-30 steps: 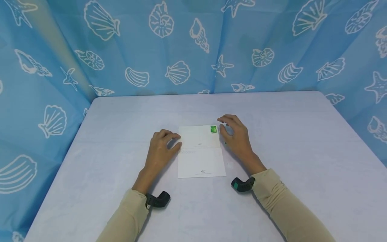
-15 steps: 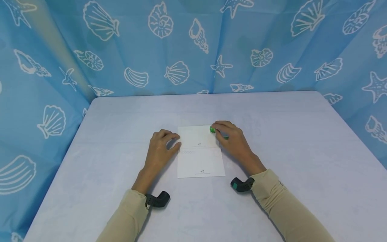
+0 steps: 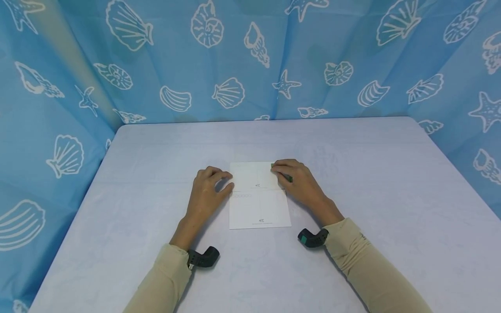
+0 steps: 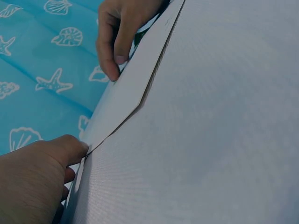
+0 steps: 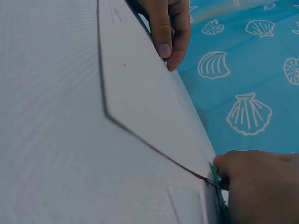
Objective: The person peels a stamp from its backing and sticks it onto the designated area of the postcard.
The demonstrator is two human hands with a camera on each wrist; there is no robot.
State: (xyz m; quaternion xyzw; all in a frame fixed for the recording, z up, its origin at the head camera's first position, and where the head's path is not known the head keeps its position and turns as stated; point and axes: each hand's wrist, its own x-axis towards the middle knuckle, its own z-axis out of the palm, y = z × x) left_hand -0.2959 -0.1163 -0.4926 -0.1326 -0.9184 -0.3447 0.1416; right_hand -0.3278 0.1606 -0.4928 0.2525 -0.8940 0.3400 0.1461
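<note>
A white printed card lies on the table before me, crossed by a line at mid-height. I cannot tell whether it is one folded card or two postcards set together. On its left edge rest the thumb and fingertips of my left hand, loosely bent. My right hand has its fingertips at the upper right corner, over a green stamp. The fingers hide most of the stamp, so pressing or pinching cannot be told apart. Something green also shows beneath that hand, and green appears at its fingertips in the right wrist view.
A white tabletop surrounds the card. A blue curtain with white shell drawings stands behind and beside it. On the wrists sit black camera mounts. A pale translucent strip lies near the right hand.
My right hand has moved left and slightly down from beside the card onto the stamp, its spread thumb and fingers coming together and covering it. The left hand stays at the left edge.
</note>
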